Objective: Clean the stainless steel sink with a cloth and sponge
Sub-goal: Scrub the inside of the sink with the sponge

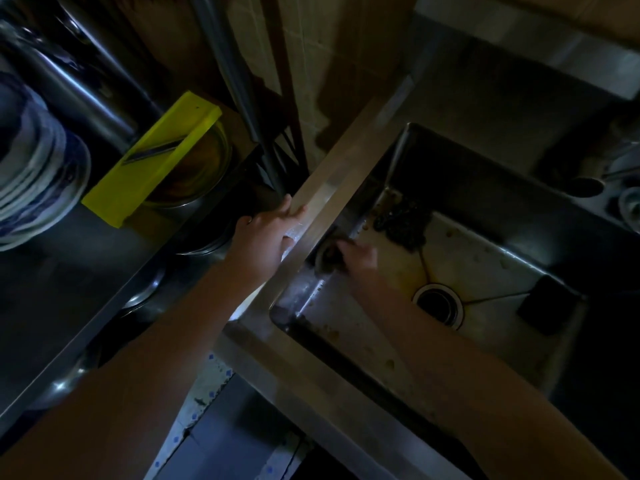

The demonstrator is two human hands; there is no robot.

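The stainless steel sink point(346, 174) fills the right half of the dim view, its bottom stained brown around the drain point(438, 304). My left hand point(266, 233) grips the sink's left rim, thumb on the outside, with something pale under the fingers. My right hand point(358, 258) is inside the basin, pressing a dark scrubbing pad point(327, 258) against the left inner wall. A dark clump of scrubber or debris point(403, 225) lies on the sink floor near the far-left corner. A black sponge point(543, 304) rests on the floor at the right of the drain.
A yellow slicer point(152, 161) lies across a metal bowl point(207, 157) on the dark counter at left. Stacked blue-and-white plates point(38, 171) stand at far left. More dishes point(627, 202) sit past the sink's right edge. A tiled wall is behind.
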